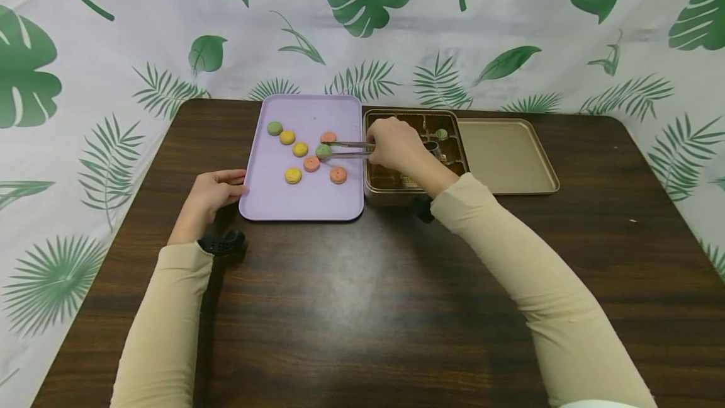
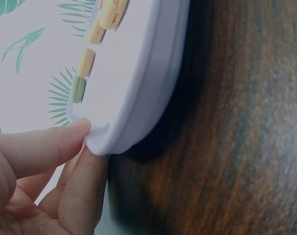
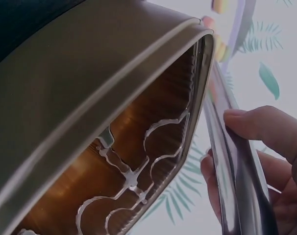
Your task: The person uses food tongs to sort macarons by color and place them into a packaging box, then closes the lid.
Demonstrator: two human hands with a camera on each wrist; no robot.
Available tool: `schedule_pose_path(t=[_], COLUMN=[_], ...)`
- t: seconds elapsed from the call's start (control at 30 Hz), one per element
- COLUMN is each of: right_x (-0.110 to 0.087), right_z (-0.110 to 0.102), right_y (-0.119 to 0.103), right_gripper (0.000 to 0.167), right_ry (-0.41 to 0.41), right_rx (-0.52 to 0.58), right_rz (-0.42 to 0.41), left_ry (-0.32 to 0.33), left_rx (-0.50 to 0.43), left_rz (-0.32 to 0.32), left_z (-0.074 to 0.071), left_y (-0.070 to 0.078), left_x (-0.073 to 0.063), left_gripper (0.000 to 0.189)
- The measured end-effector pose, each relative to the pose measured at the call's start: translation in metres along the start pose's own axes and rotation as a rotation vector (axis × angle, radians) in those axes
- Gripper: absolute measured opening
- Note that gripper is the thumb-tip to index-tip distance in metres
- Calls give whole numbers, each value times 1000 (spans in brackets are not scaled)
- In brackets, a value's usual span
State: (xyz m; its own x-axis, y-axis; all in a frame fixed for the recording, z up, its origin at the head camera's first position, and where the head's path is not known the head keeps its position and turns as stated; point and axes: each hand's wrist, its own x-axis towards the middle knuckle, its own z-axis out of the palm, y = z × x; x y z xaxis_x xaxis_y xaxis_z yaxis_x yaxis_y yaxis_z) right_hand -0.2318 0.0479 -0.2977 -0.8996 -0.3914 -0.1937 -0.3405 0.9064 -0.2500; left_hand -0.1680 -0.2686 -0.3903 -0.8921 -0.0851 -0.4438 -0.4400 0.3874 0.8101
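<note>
A lilac tray (image 1: 300, 204) holds several macarons: yellow ones (image 1: 292, 175), pink ones (image 1: 338, 175) and a green one (image 1: 274, 128) at the far left. My left hand (image 1: 211, 199) pinches the tray's left rim between thumb and fingers, as the left wrist view shows (image 2: 45, 161). In my right hand (image 1: 398, 145) are metal tongs (image 3: 241, 181), pointing left over the tray. Their tips sit at either side of another green macaron (image 1: 324, 151); whether they squeeze it I cannot tell. Beneath my right hand is a gold tin (image 1: 416, 192) with a divided clear insert.
Inside the tin, a small green item (image 1: 441, 134) lies in a back-right compartment; my hand and forearm cover part of the tin. A flat gold lid (image 1: 506, 156) lies against the tin's right side. Behind the dark wooden table (image 1: 340, 307) hangs a leaf-print cloth (image 1: 362, 36).
</note>
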Motion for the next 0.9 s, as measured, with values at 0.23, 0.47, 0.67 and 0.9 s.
schedule_pose_path(t=[0.23,0.47,0.67,0.9], right_x=[-1,-13,-29,-55], right_z=[-8,-26,-42,-58], right_y=[10,27,45,69], right_gripper=[34,38,41,46], right_ry=[33,65,95,119], right_rx=[77,203,282,304], right_rz=[17,29,35,86], left_ry=[3,8,10,7], left_rx=[9,9,10,-9], left_rz=[1,7,8,9], left_z=[1,1,0,1], left_y=[0,1,0,1], left_x=[1,1,1,2], left_gripper=[52,52,52,53])
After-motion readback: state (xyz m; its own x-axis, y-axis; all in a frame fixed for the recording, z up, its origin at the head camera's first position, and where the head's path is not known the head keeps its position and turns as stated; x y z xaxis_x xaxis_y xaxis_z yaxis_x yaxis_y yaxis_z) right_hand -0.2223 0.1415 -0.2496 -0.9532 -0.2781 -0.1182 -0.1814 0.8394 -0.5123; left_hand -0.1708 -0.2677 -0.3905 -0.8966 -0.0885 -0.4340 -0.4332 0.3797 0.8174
